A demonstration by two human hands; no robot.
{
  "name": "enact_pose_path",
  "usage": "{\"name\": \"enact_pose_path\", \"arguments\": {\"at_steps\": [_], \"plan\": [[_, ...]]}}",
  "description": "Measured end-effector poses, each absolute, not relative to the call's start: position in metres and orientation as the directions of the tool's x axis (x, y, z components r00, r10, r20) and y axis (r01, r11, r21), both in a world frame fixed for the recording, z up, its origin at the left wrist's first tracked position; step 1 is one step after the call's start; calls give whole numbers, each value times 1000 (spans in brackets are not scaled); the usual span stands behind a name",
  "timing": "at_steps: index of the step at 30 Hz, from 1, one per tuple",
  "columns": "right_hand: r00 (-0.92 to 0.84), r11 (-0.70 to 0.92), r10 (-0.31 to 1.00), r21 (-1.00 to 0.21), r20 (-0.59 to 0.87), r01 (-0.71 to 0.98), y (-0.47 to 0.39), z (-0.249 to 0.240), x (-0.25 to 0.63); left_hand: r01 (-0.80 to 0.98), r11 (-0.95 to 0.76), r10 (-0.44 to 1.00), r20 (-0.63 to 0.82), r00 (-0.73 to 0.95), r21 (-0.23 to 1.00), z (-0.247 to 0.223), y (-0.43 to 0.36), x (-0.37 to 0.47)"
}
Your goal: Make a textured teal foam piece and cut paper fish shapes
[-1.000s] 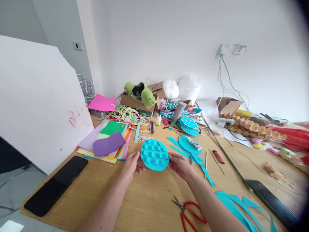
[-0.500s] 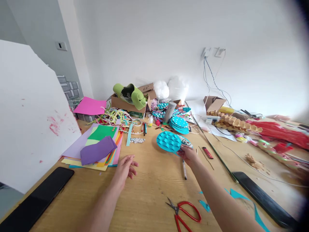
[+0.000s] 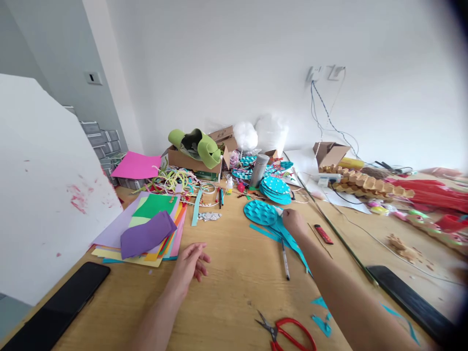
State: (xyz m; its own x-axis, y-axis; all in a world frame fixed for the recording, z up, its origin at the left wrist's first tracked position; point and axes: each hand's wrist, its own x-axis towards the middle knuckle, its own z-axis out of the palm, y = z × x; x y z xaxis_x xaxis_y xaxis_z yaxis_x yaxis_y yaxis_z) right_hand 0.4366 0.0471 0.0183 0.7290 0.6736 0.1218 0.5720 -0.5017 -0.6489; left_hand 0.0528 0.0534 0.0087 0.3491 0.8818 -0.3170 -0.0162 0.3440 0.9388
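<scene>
While the scissors lie nearest, my left hand has its fingers loosely parted, holding nothing. Past the pen, my right hand curls at the white tube, grip hidden; the disc lies just left, before the blue ovals.

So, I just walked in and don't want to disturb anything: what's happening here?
A person's right hand is at a mostly hidden whitish item beside a round, textured turquoise paper disc; whether it grips it, I can't tell. The left hand hovers open and empty over the wooden table. Red-handled metal scissors lie untouched nearer the person.
</scene>
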Motion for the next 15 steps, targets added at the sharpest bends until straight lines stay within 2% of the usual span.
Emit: {"name": "enact_pose_path", "arguments": {"at_steps": [4, 7, 12, 15], "plan": [[699, -600, 701, -416, 139, 683, 36, 21, 448, 1, 342, 872, -318, 372, 940, 7, 52, 53], [686, -632, 715, -293, 137, 717, 30, 24, 449, 9, 331, 866, -308, 395, 943, 5, 52, 53], [649, -623, 720, -182, 245, 761, 24, 39, 431, 14, 343, 866, -322, 383, 939, 4, 52, 54], [515, -494, 823, -142, 241, 857, 19, 40, 398, 21, 328, 862, -308, 402, 944, 3, 50, 54]]}}
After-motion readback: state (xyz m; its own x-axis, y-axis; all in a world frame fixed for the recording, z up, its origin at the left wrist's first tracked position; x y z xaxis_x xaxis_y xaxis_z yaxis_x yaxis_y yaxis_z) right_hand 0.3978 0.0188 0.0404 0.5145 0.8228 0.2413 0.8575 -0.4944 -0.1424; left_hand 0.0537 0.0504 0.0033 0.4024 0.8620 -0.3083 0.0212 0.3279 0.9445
